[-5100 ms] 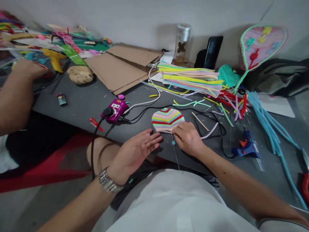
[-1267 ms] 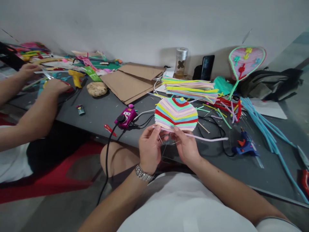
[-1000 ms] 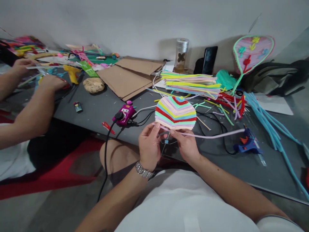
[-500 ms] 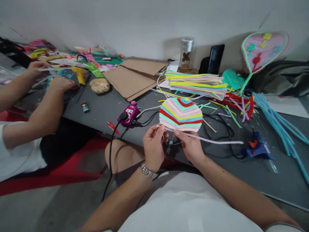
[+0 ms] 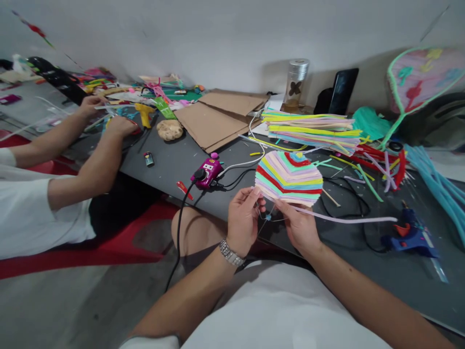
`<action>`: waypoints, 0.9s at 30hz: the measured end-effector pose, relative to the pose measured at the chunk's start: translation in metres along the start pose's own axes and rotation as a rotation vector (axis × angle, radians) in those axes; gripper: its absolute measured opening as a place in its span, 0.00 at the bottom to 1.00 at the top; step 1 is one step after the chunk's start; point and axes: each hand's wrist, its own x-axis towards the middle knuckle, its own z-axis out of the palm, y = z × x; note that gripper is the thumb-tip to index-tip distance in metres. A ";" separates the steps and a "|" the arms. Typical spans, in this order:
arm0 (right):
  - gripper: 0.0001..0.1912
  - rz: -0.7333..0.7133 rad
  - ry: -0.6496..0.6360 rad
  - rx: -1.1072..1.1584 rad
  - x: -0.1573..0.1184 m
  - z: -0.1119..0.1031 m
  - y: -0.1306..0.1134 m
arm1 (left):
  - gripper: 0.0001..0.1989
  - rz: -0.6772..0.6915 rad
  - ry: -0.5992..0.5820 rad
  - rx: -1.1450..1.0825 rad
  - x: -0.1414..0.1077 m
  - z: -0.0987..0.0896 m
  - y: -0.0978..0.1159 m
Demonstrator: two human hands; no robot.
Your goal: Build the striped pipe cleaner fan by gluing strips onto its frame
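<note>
Between my hands is a rounded fan shape (image 5: 288, 182) built of striped pipe cleaners in red, yellow, blue, green, pink and lilac. My left hand (image 5: 244, 215) pinches its lower left edge, thumb on top. My right hand (image 5: 300, 225) grips the lower edge further right. A lilac pipe cleaner (image 5: 356, 220) runs along that edge under my thumbs, its loose end sticking out to the right. Below the edge, thin wires meet at a small blue knot (image 5: 268, 217). My fingers behind the piece are partly hidden.
Behind the piece lies a pipe cleaner bundle (image 5: 312, 131). A blue glue gun (image 5: 410, 237) and blue pipe cleaners (image 5: 438, 179) are at right. A purple power strip (image 5: 208, 172), cardboard (image 5: 218, 121) and a glass bottle (image 5: 296, 87) stand further off. At left, a co-worker's hands (image 5: 119, 127) work near a yellow glue gun (image 5: 144, 114).
The view has swung left, so everything appears further right. Both hands keep their hold on the striped piece, which has hardly moved relative to them.
</note>
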 end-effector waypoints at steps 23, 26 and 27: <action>0.06 -0.068 -0.020 -0.010 -0.004 -0.006 0.000 | 0.19 -0.162 -0.064 -0.063 -0.006 0.000 0.009; 0.07 -0.078 -0.037 -0.043 -0.005 -0.005 -0.001 | 0.19 -0.074 -0.048 -0.033 -0.007 0.001 0.007; 0.08 -0.084 -0.042 -0.054 -0.005 -0.005 -0.002 | 0.20 -0.055 -0.037 -0.031 -0.006 0.001 0.006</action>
